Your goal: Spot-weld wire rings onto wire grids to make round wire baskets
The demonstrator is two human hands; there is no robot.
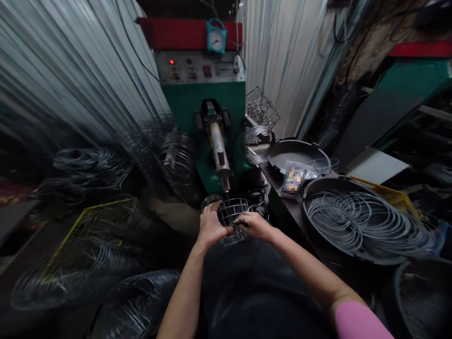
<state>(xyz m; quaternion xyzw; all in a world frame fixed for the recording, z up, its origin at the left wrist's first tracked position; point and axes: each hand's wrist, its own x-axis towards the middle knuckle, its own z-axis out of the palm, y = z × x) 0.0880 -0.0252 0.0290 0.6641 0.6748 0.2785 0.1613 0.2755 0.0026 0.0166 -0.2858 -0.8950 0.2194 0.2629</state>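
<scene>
Two hands grasp the wire basket [232,217] by its rim: left hand [211,226] on its left side, right hand [254,225] on its right. The basket sits near centre, just below the electrode arm [219,150]. Alignment appears to be in hand; the rim must next meet the tip squarely.

The one camera sits on the person's head, facing forward and down, close above the left hand [211,226] and right hand [254,225], with the green machine [201,122] just beyond.

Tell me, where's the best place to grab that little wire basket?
Probably by its side wires, coming in from left and right, as the left hand and right hand do now. The wire basket is open lattice, so any gap gives purchase.
</scene>
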